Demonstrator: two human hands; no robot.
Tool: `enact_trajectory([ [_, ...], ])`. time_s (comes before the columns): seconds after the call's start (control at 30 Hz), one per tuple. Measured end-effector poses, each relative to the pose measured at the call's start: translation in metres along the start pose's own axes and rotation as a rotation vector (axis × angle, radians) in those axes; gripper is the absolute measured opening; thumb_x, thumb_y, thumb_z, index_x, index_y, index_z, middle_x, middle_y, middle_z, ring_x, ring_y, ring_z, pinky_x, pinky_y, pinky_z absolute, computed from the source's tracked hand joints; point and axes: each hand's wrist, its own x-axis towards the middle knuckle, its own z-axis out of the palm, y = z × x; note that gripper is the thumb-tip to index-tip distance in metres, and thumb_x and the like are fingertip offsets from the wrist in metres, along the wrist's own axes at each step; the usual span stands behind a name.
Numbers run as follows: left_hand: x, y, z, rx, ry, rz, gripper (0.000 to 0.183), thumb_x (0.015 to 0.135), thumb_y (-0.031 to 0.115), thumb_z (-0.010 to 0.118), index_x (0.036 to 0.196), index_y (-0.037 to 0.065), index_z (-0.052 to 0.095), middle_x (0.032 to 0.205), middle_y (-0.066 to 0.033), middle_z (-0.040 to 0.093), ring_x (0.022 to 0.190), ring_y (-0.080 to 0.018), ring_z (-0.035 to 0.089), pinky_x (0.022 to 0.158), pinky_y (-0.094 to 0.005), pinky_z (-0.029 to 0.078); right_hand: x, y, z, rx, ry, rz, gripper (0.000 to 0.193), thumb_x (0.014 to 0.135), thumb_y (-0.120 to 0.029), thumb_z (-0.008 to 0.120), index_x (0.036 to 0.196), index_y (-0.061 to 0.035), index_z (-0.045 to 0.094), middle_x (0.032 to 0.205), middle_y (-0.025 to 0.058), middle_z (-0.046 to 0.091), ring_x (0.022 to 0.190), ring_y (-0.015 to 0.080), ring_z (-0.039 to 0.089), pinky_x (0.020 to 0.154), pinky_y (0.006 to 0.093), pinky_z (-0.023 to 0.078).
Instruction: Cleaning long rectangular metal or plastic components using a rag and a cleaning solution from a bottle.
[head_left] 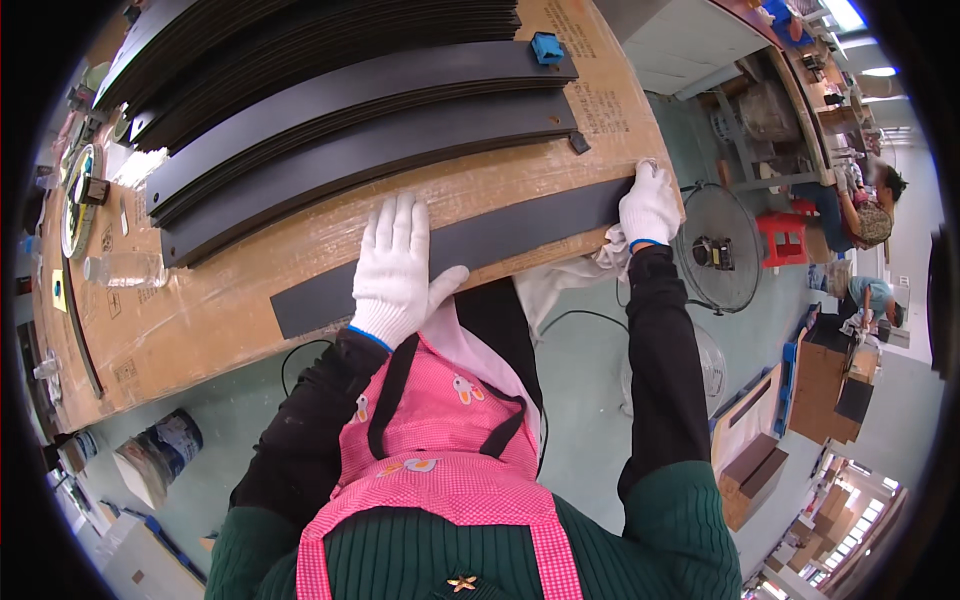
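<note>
Pressing the black strip flat, gloved hands: left hand, right hand.

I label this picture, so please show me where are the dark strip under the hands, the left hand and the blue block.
dark strip (520,232), head view, bare middle part.
left hand (398,272), head view, glove back.
blue block (546,47), head view, top face.

Matt black strip on brown cardboard-covered table; white knit-cloth gloves.

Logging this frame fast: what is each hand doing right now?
Left hand: open, pressed flat on the dark strip.
Right hand: curled over the strip's far end, with a white cloth.
</note>
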Motion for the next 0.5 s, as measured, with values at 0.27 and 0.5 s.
enact_trajectory([
  [0.27, 0.000, -0.006, -0.004, 0.008, -0.035, -0.038, 0.097, 0.082, 0.046, 0.079, 0.152, -0.008, 0.040, 0.155, -0.0288, 0.044, 0.146, -0.0467, 0.040, 0.123, -0.0563, 0.029, -0.114, -0.127, -0.068, 0.242, -0.423, -0.402, 0.061, 0.097, -0.026, 0.056, 0.152, -0.0026, 0.043, 0.128, 0.0192, 0.059, 0.117, 0.0318, 0.063, 0.100, 0.0447, 0.056],
  [0.5, 0.007, 0.004, -0.009, 0.042, -0.054, -0.015, 0.095, 0.082, 0.047, 0.080, 0.151, -0.006, 0.042, 0.154, -0.0267, 0.045, 0.145, -0.0442, 0.042, 0.122, -0.0566, 0.031, 0.020, 0.020, 0.007, 0.105, 0.038, 0.049, 0.027, 0.097, -0.016, 0.051, 0.121, -0.0123, 0.062, 0.119, 0.0184, 0.063, 0.107, 0.0379, 0.070, 0.090, 0.0496, 0.058],
])
